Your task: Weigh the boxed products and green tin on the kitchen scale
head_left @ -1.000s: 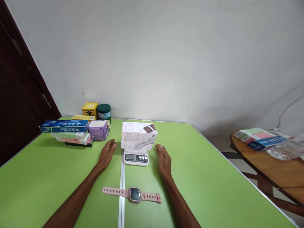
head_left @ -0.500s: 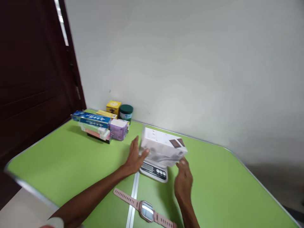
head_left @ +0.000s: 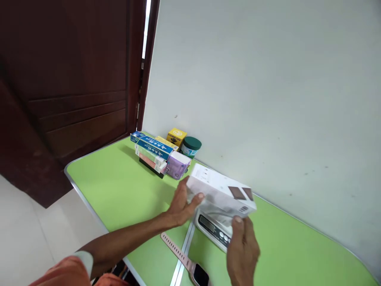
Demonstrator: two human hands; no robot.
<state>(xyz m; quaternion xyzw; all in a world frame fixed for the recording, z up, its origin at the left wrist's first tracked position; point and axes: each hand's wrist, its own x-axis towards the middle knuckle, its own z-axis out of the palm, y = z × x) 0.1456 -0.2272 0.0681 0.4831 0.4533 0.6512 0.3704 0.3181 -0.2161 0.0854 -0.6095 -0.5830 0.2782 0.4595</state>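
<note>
A white cardboard box [head_left: 218,190] with brown squares and a barcode printed on it is between my two hands, over a white kitchen scale [head_left: 212,231]. My left hand [head_left: 181,206] grips the box's left end, thumb on the front side. At the lower right corner of the box my right hand [head_left: 243,250] holds on, its thumb at the front edge. The box is slightly tilted and partly hides the scale's platform; the display and round buttons show below it. Nearer to me lies a pink-strapped smartwatch [head_left: 200,275], cut off by the frame's bottom.
On the green folding table [head_left: 127,190], several boxes stand at the back left: blue toothpaste-like boxes [head_left: 153,146], a purple pack [head_left: 177,165] and a yellow box [head_left: 176,136]. Beside them is a green-lidded jar [head_left: 191,146]. A wall runs behind; a dark door [head_left: 89,79] is at left.
The view has swung left, so the table things appear farther right. My left hand, spread beside the box before, now closes on its left end. Both hands hold the box over the scale.
</note>
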